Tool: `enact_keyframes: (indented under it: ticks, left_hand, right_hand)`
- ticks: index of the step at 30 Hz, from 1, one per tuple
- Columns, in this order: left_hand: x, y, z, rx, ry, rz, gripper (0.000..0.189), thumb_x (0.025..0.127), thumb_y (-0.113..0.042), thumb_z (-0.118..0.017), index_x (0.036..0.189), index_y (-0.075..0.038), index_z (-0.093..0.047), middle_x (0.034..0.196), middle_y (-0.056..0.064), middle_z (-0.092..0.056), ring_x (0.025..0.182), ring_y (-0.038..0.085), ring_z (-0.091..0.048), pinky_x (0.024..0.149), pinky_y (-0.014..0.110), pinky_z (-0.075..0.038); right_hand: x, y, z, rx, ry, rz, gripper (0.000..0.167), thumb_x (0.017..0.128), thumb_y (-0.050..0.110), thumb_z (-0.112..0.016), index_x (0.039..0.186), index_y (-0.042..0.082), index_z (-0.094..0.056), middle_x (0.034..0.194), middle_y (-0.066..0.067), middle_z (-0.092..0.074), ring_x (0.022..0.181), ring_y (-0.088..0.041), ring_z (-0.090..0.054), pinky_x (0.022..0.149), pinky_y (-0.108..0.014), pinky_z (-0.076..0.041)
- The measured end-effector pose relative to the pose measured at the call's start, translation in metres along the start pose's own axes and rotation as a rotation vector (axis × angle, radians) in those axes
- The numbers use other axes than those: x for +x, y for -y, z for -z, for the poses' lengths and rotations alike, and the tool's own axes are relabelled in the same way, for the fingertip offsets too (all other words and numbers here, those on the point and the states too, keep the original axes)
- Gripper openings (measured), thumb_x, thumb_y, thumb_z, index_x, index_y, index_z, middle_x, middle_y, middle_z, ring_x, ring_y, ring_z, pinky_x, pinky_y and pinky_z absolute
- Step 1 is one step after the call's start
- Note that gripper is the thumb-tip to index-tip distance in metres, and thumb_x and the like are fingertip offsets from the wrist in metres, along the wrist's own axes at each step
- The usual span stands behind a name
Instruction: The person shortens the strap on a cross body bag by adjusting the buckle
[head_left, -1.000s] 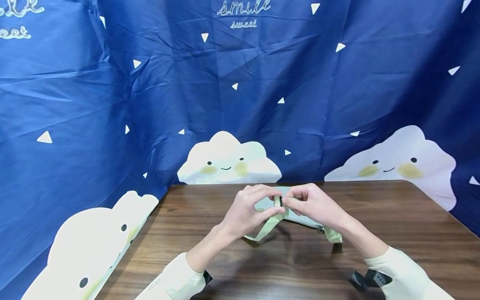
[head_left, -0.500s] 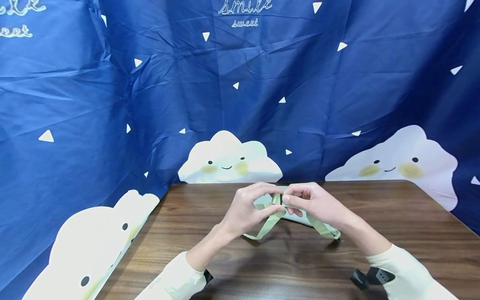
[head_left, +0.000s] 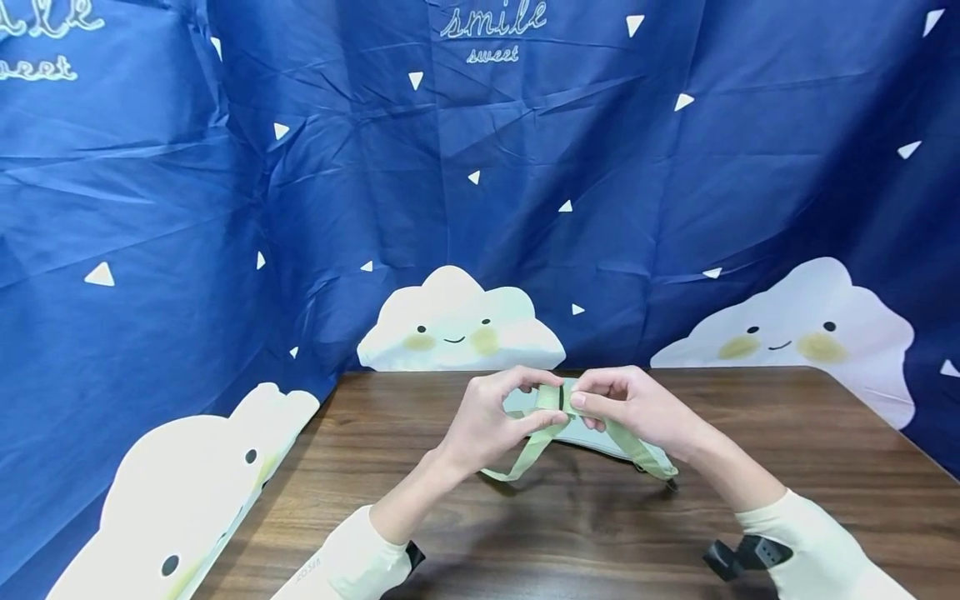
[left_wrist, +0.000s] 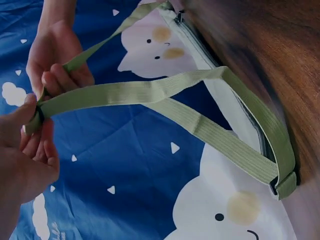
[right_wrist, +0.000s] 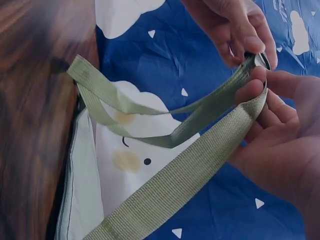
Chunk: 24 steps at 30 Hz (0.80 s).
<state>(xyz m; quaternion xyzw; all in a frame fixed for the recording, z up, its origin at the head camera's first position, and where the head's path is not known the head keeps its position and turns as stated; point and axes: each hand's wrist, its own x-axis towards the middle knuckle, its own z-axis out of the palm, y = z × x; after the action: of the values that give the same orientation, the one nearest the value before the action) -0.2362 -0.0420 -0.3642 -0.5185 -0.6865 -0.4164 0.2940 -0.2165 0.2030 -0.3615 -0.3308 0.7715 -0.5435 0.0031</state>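
Left hand (head_left: pixel 480 419) and right hand (head_left: pixel 637 410) meet above the counter (head_left: pixel 360 467), both narrowed on a green strap (head_left: pixel 529 455). From where I stand, the left one pinches it between thumb and fingers at a small dark buckle (head_left: pixel 562 397), while the right one grips the strap just right of that. Green lengths hang down on either side toward a pale zipped pouch (head_left: pixel 592 436), which lies near the counter's far edge, partly hidden by the hands. Beyond hangs a blue cloth (head_left: pixel 525 125) with smiling white clouds (head_left: pixel 459 325).
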Motion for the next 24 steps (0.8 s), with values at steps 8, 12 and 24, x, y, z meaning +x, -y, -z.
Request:
enact_keyframes:
  ticks: [8, 12, 24]
  left_hand:
    - [0.001, 0.000, 0.005, 0.047, 0.016, -0.022, 0.036, 0.080, -0.017, -0.090, 0.111, -0.009, -0.073, 0.106, -0.005, -0.073, 0.097, 0.000, -0.063, 0.081, 0.026, -0.053]
    - [0.002, 0.000, 0.005, 0.035, 0.019, -0.021, 0.036, 0.080, -0.016, -0.089, 0.111, -0.009, -0.073, 0.106, -0.005, -0.073, 0.098, 0.002, -0.063, 0.081, 0.029, -0.054]
    - [0.003, 0.001, 0.009, 0.015, 0.031, -0.003, 0.036, 0.081, -0.016, -0.089, 0.112, -0.010, -0.072, 0.107, -0.005, -0.071, 0.098, 0.004, -0.062, 0.085, 0.027, -0.053]
  right_hand:
    - [-0.001, -0.002, 0.008, 0.015, 0.042, 0.004, 0.014, 0.102, 0.015, -0.063, 0.097, 0.003, -0.068, 0.072, -0.012, -0.057, 0.066, -0.026, -0.056, 0.060, -0.036, -0.048]
    - [-0.005, -0.006, 0.015, 0.034, 0.042, -0.004, 0.010, 0.102, 0.012, -0.063, 0.096, 0.005, -0.068, 0.068, -0.011, -0.052, 0.063, -0.023, -0.051, 0.055, -0.038, -0.042]
    - [-0.002, -0.005, 0.011, 0.062, 0.070, 0.066, 0.010, 0.103, 0.009, -0.059, 0.103, 0.005, -0.069, 0.073, -0.013, -0.054, 0.065, -0.028, -0.053, 0.059, -0.036, -0.046]
